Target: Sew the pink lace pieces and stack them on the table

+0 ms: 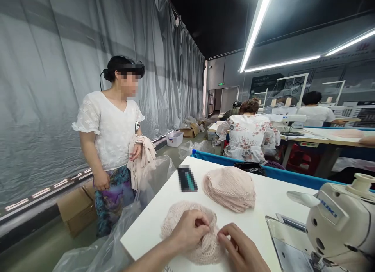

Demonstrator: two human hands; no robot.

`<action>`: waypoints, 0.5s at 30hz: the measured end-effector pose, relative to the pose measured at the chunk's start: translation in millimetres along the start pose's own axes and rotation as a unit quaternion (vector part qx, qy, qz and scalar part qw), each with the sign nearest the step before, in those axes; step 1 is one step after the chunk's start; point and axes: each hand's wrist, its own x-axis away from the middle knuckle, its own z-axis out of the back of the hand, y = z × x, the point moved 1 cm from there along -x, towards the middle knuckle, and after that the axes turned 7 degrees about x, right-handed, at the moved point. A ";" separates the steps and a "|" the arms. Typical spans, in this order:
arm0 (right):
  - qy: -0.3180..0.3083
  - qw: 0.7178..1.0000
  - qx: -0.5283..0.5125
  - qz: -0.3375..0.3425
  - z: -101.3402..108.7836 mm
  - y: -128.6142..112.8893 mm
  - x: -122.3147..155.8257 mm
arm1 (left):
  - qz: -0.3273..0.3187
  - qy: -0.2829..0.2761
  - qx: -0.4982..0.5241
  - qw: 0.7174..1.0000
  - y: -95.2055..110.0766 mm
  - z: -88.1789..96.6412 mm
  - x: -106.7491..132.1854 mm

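Observation:
A pale pink knitted piece (175,215), open-meshed and bunched up, lies on the white sewing table (158,213) in front of me. My left hand (191,231) rests over its middle, thumb and fingertips pinched on the fabric. At the piece's right edge, my right hand (238,246) also has thumb and forefinger pressed together on the knit. Just beyond lies a neat stack of similar pink knitted pieces (230,188). Fabric folds hide the exact pinch points.
To the right stands a sewing machine (342,221). A phone (187,179) lies near the table's far left corner. A co-worker (113,123) stands at left holding pink fabric (143,154). Clear plastic bags (152,178) hang beside the table; a blue cloth trough (293,176) runs behind.

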 end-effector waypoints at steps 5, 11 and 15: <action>0.023 0.998 -0.059 -0.031 -14.2 -6.6 -6.9 | 0.022 0.028 0.134 0.990 -4.3 -6.2 1.4; -0.002 0.989 -0.147 -0.025 -24.2 -7.8 -23.3 | 0.033 0.060 0.248 0.966 -2.2 -2.4 0.0; -0.027 0.982 -0.186 -0.032 -24.3 -10.7 -24.9 | 0.053 0.056 0.303 0.950 -4.2 1.1 0.7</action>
